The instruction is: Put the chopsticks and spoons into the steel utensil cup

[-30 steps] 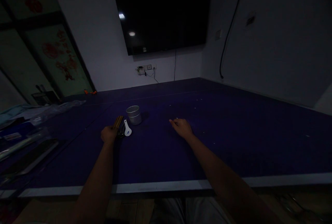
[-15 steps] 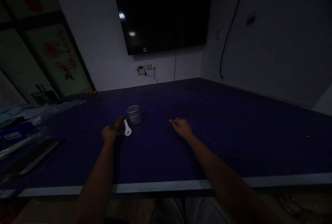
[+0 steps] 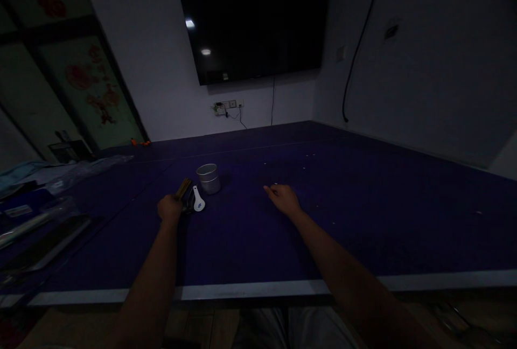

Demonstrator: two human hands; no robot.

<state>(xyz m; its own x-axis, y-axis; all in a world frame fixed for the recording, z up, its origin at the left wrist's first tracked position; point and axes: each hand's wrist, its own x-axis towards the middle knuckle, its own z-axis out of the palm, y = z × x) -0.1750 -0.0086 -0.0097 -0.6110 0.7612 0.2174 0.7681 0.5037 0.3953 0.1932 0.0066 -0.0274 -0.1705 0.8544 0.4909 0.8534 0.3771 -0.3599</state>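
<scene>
My left hand [image 3: 169,208] is closed round a bundle of yellowish-brown chopsticks [image 3: 184,188], which point away from me and to the right. Right beside it, a white spoon [image 3: 198,201] with a small blue mark lies against a dark object [image 3: 188,207] that is too dim to name. Just behind the spoon stands a grey metal cup [image 3: 209,179], upright. Off to the right, my right hand [image 3: 284,198] rests on the purple tabletop [image 3: 242,241] with its fingers curled in; nothing shows in them.
Scattered white bits [image 3: 304,168] lie beyond my right hand. Plastic wrapping [image 3: 86,168], a blue package [image 3: 24,206] and a dark flat object [image 3: 52,241] crowd the left side. Small orange items [image 3: 139,142] sit at the back. A television [image 3: 258,23] hangs on the wall.
The chopsticks in my left hand have turned slightly and bunched closer together. My right hand, the spoon and the cup stay where they were.
</scene>
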